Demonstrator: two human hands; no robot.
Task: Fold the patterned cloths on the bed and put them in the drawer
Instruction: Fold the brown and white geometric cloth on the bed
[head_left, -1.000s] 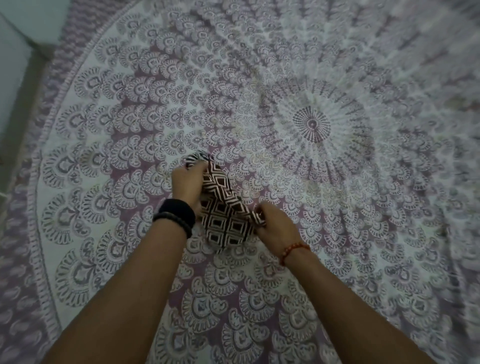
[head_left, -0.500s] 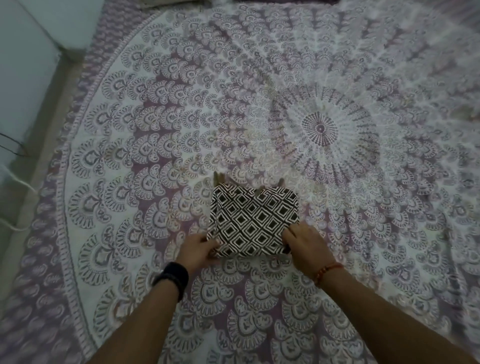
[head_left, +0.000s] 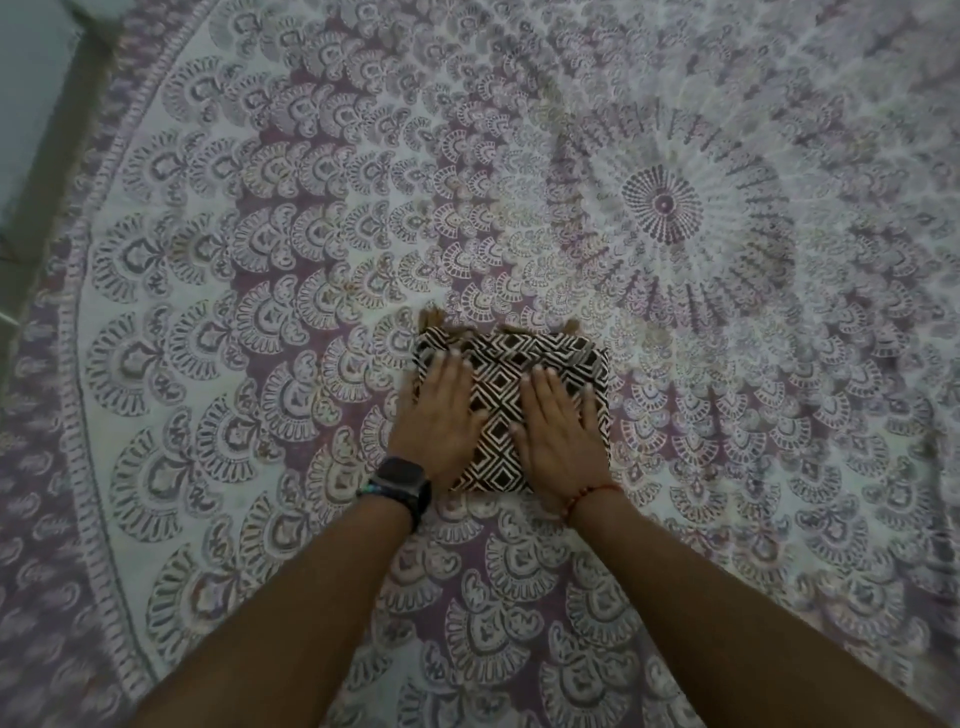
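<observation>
Bed (head_left: 779, 467) covered by a mandala-print sheet (head_left: 260, 312) in purple and white. A folded black-and-white diamond-patterned cloth (head_left: 501, 400) lies flat on it, near centre.

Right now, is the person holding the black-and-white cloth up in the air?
No, the folded black-and-white cloth lies on the bedspread with the left hand and right hand pressing flat on it.

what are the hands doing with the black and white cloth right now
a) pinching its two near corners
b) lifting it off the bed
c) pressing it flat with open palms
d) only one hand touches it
c: the left hand and right hand both lie flat, fingers straight, on the folded cloth, which rests on the bed cover.
</observation>
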